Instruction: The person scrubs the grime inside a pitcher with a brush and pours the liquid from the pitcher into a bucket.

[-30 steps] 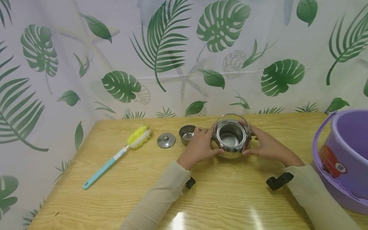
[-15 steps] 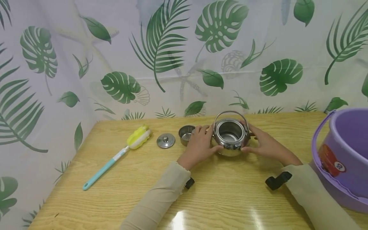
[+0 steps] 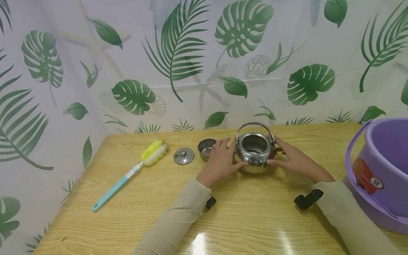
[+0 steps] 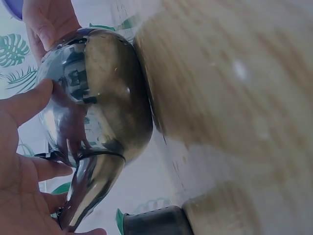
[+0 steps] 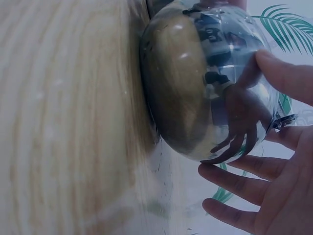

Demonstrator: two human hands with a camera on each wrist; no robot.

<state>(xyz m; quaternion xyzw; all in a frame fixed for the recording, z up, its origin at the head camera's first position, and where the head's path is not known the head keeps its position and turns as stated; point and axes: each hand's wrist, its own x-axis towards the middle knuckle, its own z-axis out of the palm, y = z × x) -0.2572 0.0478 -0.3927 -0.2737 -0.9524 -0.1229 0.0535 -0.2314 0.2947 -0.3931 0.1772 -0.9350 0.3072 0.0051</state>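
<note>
A shiny steel teapot (image 3: 255,159) without its lid sits upright on the wooden table, its arched handle raised. My left hand (image 3: 220,163) grips its left side. In the left wrist view, that thumb presses the round body and the fingers lie around the spout (image 4: 95,188). From the other side my right hand (image 3: 293,159) holds the teapot, its thumb (image 5: 286,76) on the front of the body and its fingers reaching around behind. Beside my left hand stands a small perforated steel strainer (image 3: 205,150), partly covered by the fingers. Left of it lies the round lid (image 3: 183,156) with a knob.
A bottle brush (image 3: 127,177) with a yellow and white sponge head and a turquoise handle lies on the left of the table (image 3: 248,219). At the right edge stands a purple bucket (image 3: 385,166). A leaf-patterned cloth (image 3: 191,106) hangs behind the table.
The teapot, earlier tipped toward me with more of its inside showing, has come level. Both hands have kept their hold on it. The lid, strainer, brush and bucket stay in place.
</note>
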